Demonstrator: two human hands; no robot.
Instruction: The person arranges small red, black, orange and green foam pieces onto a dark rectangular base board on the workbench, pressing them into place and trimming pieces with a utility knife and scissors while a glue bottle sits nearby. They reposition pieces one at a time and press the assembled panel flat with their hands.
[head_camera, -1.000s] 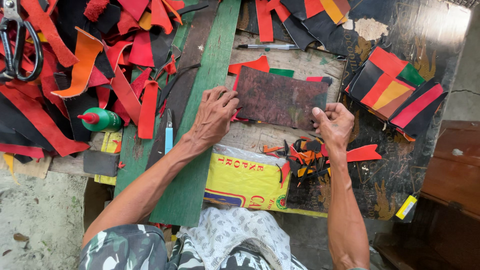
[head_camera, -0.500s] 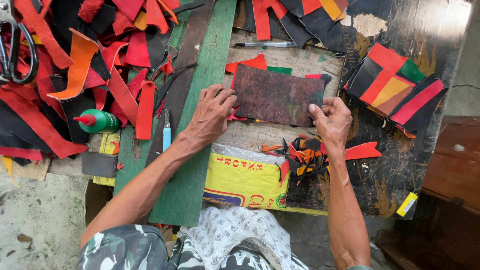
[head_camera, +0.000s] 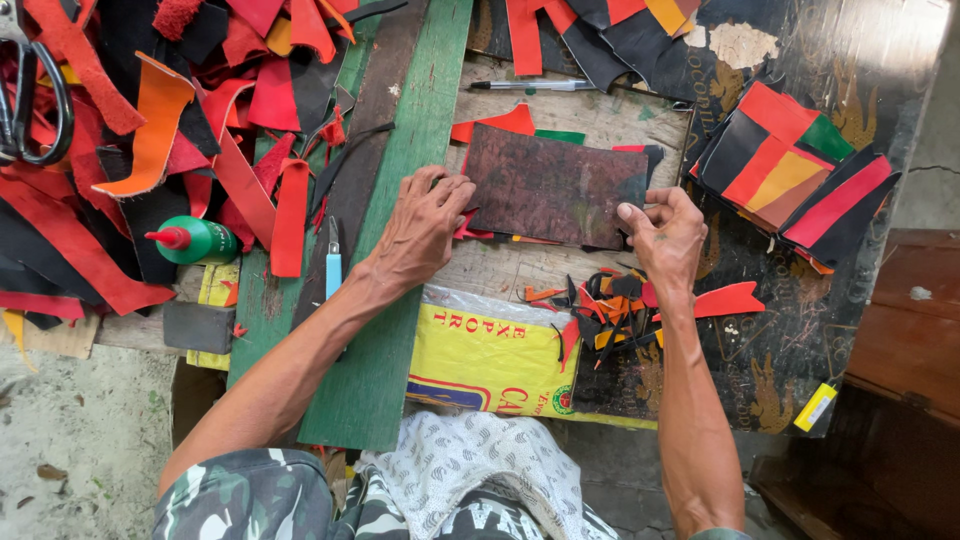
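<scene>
Since a second ago our hands have barely shifted; the view has only slid a little, and both hands stay at the ends of the dark brown leather piece (head_camera: 552, 188).

Our left hand (head_camera: 425, 225) lies palm down, forearm running up from the lower left, its fingers (head_camera: 452, 195) close together and curled onto the piece's left edge. Our right hand (head_camera: 668, 235) comes up from below, thumb and fingers (head_camera: 632, 213) pinched on the lower right corner. The piece lies flat on the wooden board between the two sets of fingertips.

Below our fingers a yellow sack (head_camera: 490, 355) with red print lies crumpled, its lower edge hidden under patterned cloth. Left of the left fingers, past a green plank (head_camera: 395, 260), spreads a heap of red, orange and black scraps (head_camera: 150, 150), with a green bottle (head_camera: 195, 241) capped in red at its edge. Right of the right fingers sits a stack of cut panels (head_camera: 790, 170). Scissors (head_camera: 25, 90) are cut off at the upper left. A small yellow tag (head_camera: 816, 406) lies lower right, too small to make out.
</scene>
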